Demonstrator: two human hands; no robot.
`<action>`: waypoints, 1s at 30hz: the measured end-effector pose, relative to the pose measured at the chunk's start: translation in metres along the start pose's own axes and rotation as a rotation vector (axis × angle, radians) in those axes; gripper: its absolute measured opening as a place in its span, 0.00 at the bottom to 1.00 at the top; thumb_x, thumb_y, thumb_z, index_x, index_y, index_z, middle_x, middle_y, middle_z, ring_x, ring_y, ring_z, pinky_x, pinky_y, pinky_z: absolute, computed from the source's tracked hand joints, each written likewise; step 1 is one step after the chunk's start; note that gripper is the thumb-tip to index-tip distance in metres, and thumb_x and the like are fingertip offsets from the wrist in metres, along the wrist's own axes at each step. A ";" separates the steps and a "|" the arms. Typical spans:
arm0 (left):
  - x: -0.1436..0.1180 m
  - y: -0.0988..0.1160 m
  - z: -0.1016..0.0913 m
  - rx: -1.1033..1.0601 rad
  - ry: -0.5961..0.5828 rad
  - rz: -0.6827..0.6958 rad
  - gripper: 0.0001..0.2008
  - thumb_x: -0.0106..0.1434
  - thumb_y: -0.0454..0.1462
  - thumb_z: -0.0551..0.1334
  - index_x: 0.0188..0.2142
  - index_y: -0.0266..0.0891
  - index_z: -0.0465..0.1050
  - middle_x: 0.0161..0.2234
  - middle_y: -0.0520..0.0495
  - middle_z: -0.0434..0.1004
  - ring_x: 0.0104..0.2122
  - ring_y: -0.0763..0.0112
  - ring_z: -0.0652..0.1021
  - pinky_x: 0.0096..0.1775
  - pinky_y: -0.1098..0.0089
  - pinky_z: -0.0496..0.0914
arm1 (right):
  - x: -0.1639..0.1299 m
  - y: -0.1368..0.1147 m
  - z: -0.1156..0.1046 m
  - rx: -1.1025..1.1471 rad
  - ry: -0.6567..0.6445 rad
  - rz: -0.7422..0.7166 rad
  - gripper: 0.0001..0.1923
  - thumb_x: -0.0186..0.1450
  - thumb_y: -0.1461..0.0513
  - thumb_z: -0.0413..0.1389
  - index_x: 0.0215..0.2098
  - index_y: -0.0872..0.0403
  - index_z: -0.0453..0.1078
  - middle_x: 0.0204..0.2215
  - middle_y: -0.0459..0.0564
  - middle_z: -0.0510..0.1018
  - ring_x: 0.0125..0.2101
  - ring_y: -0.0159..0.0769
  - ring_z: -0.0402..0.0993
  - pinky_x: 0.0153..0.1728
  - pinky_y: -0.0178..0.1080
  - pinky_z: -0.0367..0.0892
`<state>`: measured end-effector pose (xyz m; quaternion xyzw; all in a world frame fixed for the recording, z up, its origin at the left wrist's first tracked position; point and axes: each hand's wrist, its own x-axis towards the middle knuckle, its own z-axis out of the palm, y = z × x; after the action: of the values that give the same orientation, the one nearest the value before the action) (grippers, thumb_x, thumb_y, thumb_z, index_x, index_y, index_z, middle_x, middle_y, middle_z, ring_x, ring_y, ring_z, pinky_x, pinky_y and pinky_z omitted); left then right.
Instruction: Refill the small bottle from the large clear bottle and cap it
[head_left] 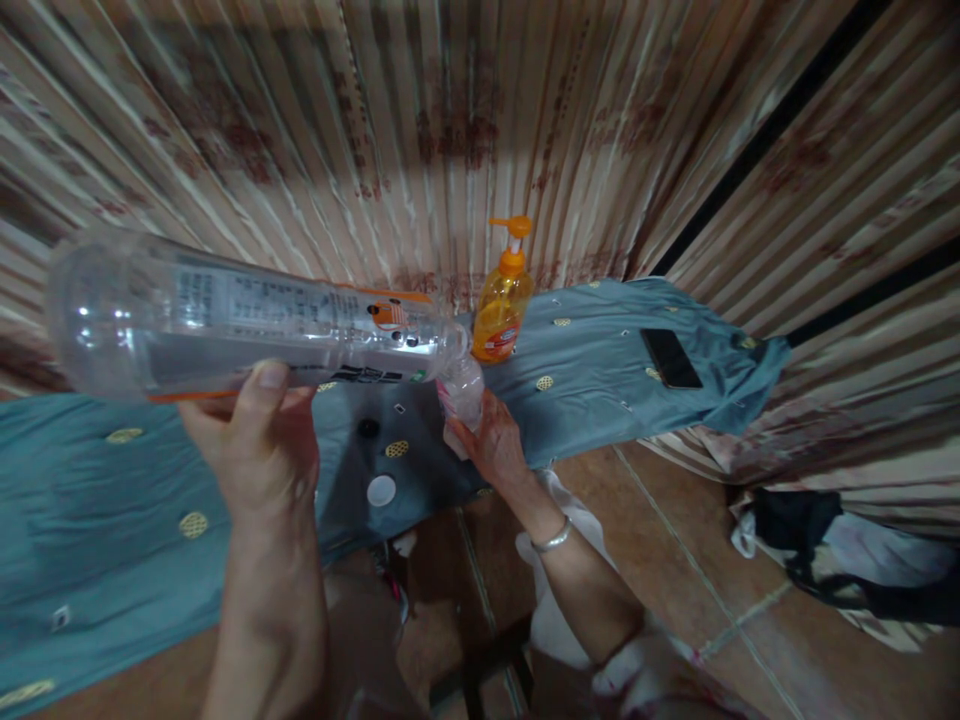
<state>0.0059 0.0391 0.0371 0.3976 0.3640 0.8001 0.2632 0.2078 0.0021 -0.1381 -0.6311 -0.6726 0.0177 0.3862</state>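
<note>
My left hand (pixel 262 425) is wrapped round a large clear plastic bottle (pixel 285 320) with a printed label, tipped almost level with its mouth to the right. A small clear bottle (pixel 459 392) with pinkish markings is held in my right hand (pixel 495 440), tilted beneath the large bottle's mouth. The two mouths meet or nearly meet; I cannot tell whether they touch. Just behind them stands an orange pump bottle (pixel 501 310) with yellow-orange liquid. A white round cap (pixel 381 491) and a small dark cap (pixel 368 428) lie on the cloth below the large bottle.
A blue-green patterned cloth (pixel 585 400) covers the long narrow surface. On its right part lies a black phone (pixel 671 358). Pleated curtains (pixel 465 130) hang close behind. Dark and pale clothes (pixel 847 560) lie at the right above the tiled floor (pixel 660 540).
</note>
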 end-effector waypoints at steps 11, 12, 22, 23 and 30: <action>0.000 0.005 0.007 -0.074 0.027 0.035 0.22 0.36 0.43 0.79 0.22 0.43 0.67 0.16 0.61 0.67 0.18 0.74 0.67 0.31 0.63 0.73 | 0.002 -0.002 -0.002 0.014 -0.036 0.026 0.32 0.77 0.49 0.58 0.69 0.62 0.64 0.52 0.70 0.82 0.53 0.58 0.82 0.52 0.60 0.81; 0.000 0.005 0.007 -0.074 0.027 0.030 0.22 0.36 0.43 0.79 0.22 0.43 0.67 0.16 0.61 0.67 0.18 0.74 0.66 0.30 0.63 0.72 | 0.002 -0.003 -0.002 0.011 -0.036 0.030 0.32 0.77 0.49 0.59 0.69 0.62 0.65 0.52 0.70 0.83 0.53 0.57 0.82 0.53 0.59 0.81; 0.003 0.004 0.007 -0.085 0.037 0.019 0.26 0.33 0.44 0.80 0.27 0.43 0.68 0.20 0.59 0.65 0.23 0.73 0.68 0.33 0.63 0.74 | 0.003 -0.003 0.000 -0.019 -0.056 0.039 0.33 0.75 0.49 0.61 0.68 0.63 0.64 0.51 0.71 0.82 0.53 0.57 0.82 0.53 0.57 0.81; 0.004 0.002 0.005 -0.076 0.038 0.021 0.27 0.33 0.45 0.81 0.28 0.44 0.69 0.21 0.59 0.65 0.24 0.72 0.69 0.35 0.61 0.76 | 0.002 -0.003 0.000 -0.015 -0.052 0.034 0.33 0.75 0.49 0.61 0.68 0.63 0.64 0.52 0.71 0.82 0.53 0.57 0.82 0.53 0.57 0.81; 0.003 -0.003 0.002 -0.024 0.032 0.009 0.29 0.34 0.48 0.81 0.32 0.43 0.73 0.22 0.60 0.65 0.24 0.73 0.68 0.34 0.62 0.76 | 0.004 -0.009 -0.003 -0.019 -0.057 0.021 0.30 0.76 0.51 0.60 0.66 0.63 0.66 0.53 0.71 0.82 0.53 0.57 0.83 0.54 0.57 0.81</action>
<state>0.0060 0.0439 0.0366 0.3831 0.3568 0.8118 0.2586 0.2025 0.0022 -0.1294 -0.6409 -0.6768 0.0331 0.3607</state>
